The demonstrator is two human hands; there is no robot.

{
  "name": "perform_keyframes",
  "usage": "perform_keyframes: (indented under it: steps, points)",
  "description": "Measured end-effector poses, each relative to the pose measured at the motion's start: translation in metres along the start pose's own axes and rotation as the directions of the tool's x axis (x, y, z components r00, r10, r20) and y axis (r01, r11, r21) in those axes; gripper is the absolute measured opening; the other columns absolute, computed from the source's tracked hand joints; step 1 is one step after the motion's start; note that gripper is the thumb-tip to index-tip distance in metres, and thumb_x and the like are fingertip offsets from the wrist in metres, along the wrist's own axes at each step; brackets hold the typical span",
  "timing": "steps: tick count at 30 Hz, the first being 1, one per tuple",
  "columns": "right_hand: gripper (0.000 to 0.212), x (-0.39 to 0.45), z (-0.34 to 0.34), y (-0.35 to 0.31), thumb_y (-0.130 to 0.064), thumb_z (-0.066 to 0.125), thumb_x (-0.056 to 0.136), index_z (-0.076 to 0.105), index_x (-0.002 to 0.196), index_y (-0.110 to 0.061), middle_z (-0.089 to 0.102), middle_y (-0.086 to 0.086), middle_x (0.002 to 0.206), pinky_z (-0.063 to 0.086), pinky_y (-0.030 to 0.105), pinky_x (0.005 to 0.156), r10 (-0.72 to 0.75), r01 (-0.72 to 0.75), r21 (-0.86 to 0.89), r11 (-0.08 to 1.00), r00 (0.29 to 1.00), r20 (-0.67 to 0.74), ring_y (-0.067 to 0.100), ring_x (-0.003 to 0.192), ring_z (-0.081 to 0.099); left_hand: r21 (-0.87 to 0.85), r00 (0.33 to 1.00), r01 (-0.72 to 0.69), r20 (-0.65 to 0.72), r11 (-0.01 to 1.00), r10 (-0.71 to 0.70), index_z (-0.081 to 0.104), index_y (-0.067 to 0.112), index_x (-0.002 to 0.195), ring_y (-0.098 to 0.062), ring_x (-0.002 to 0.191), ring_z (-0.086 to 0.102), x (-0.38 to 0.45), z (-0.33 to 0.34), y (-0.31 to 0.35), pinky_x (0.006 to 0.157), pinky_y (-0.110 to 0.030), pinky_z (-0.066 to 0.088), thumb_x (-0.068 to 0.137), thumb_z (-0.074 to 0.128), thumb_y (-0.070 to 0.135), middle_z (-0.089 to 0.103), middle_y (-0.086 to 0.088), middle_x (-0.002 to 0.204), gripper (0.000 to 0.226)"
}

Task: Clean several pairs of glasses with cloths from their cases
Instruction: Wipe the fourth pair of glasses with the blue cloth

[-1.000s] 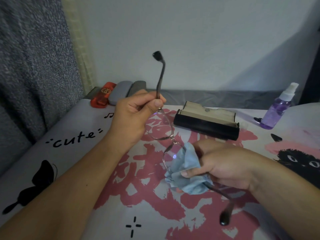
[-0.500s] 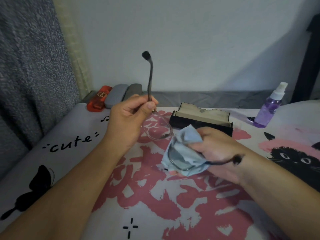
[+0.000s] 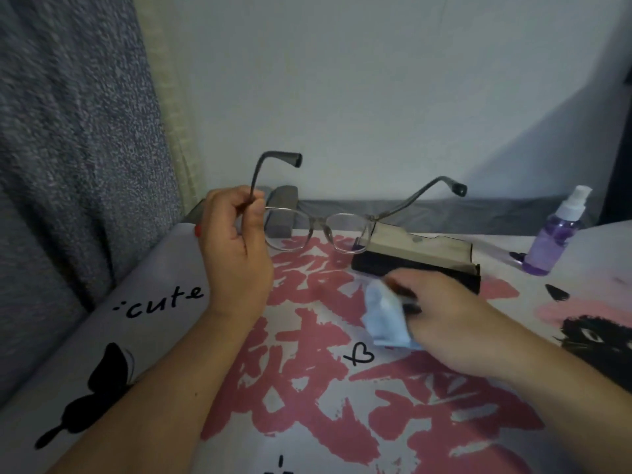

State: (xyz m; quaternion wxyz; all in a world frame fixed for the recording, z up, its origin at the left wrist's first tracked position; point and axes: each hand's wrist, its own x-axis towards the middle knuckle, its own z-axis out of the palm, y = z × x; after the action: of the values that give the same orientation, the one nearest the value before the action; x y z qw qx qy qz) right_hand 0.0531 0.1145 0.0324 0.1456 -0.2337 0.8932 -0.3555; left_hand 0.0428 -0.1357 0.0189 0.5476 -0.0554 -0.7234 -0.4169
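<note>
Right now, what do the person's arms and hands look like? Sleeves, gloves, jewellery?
Both forearms are bare as far as the frame shows: no sleeves in view. The left hand and right hand wear no gloves, and no rings, watch or bracelets are visible. The right hand is motion-blurred, so fine detail is unclear.

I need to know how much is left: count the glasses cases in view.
2 visible: an open black case with beige lining behind the right hand, a closed grey case beyond the left hand. More may be hidden.

glasses (image 3: 333, 230): clear-rimmed, temples unfolded, held up at frame centre
cloth (image 3: 384, 316): light blue, crumpled, centre-right
case (image 3: 427, 254): black, open, behind cloth
</note>
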Motion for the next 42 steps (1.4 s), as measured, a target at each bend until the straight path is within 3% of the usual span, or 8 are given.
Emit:
perform_keyframes:
  steps: [3,9,14,18,22,34,37,42]
  points:
    - [0.04,-0.004,-0.004,-0.006,-0.01,0.059,0.095,0.067,0.116,-0.042,0.071,-0.022,0.108,0.05,0.019,0.089,0.021,-0.024,0.043,0.999,0.997,0.072,-0.007,0.099,0.065,0.007,0.998,-0.057,0.017,0.998,0.057,0.052,0.033,0.108,-0.032,0.098,0.059,0.0,-0.001,0.0,0.09,-0.053,0.05,0.107,0.043,0.03,0.056,-0.014,0.104,0.009]
    - [0.058,0.002,-0.021,-0.004,0.024,0.043,0.088,0.07,0.105,-0.025,0.073,-0.006,0.098,0.059,0.026,0.084,0.046,0.163,0.45,0.878,0.908,-0.417,0.015,0.09,0.072,-0.044,0.997,-0.076,0.016,0.996,0.076,0.053,0.023,0.109,-0.039,0.097,0.058,-0.001,0.0,0.009,0.088,-0.06,0.047,0.108,0.043,0.023,0.055,-0.022,0.103,0.009]
    - [0.039,-0.002,-0.018,-0.005,-0.009,0.061,0.097,0.062,0.114,-0.044,0.064,-0.017,0.102,0.047,0.009,0.081,-0.228,0.358,0.089,0.929,0.748,-0.623,0.001,0.098,0.063,-0.076,0.996,-0.077,0.042,0.994,0.081,0.052,0.023,0.107,-0.026,0.095,0.054,-0.008,0.005,0.016,0.088,-0.044,0.046,0.106,0.044,0.013,0.052,-0.011,0.101,0.013]
    - [0.013,-0.002,-0.017,-0.001,-0.012,0.066,0.094,0.075,0.101,-0.02,0.065,-0.013,0.098,0.043,0.006,0.082,-0.386,0.442,-0.15,0.884,0.512,-0.768,-0.005,0.094,0.061,-0.12,0.991,-0.107,0.07,0.987,0.116,0.053,0.025,0.11,-0.018,0.097,0.053,-0.011,0.009,0.022,0.089,-0.035,0.045,0.104,0.044,0.015,0.051,-0.009,0.102,0.015]
    - [0.011,0.001,-0.022,0.007,-0.009,0.069,0.095,0.077,0.103,-0.007,0.067,0.006,0.099,0.053,0.023,0.082,-0.457,0.486,-0.263,0.833,0.34,-0.822,0.01,0.095,0.065,-0.087,0.976,-0.189,0.095,0.978,0.197,0.057,0.016,0.109,-0.012,0.102,0.055,-0.011,0.011,0.024,0.093,-0.031,0.045,0.103,0.049,0.011,0.052,0.001,0.107,0.011]
    - [0.009,0.002,-0.021,0.007,-0.007,0.067,0.097,0.073,0.103,-0.009,0.063,0.001,0.1,0.053,0.026,0.083,-0.459,0.523,-0.249,0.815,0.322,-0.828,0.009,0.095,0.064,-0.081,0.974,-0.193,0.103,0.978,0.201,0.057,0.008,0.108,-0.016,0.1,0.057,-0.009,0.007,0.024,0.089,-0.032,0.048,0.101,0.051,0.002,0.055,-0.01,0.105,0.011]
    - [0.01,0.003,-0.023,0.008,-0.016,0.06,0.1,0.07,0.102,-0.017,0.061,-0.013,0.099,0.05,0.018,0.083,-0.403,0.509,-0.171,0.844,0.391,-0.827,0.003,0.093,0.064,-0.102,0.98,-0.123,0.141,0.987,0.137,0.059,0.015,0.108,-0.015,0.1,0.059,-0.012,0.008,0.026,0.089,-0.031,0.048,0.102,0.052,0.009,0.058,-0.008,0.104,0.011]
    - [0.014,0.004,-0.023,0.009,-0.01,0.057,0.101,0.068,0.106,-0.016,0.061,-0.004,0.094,0.047,0.011,0.081,-0.336,0.476,-0.092,0.874,0.458,-0.823,0.009,0.083,0.066,-0.065,0.978,-0.117,0.167,0.991,0.126,0.058,0.022,0.109,-0.015,0.099,0.059,-0.014,0.009,0.026,0.089,-0.023,0.046,0.102,0.054,0.012,0.06,-0.004,0.103,0.013]
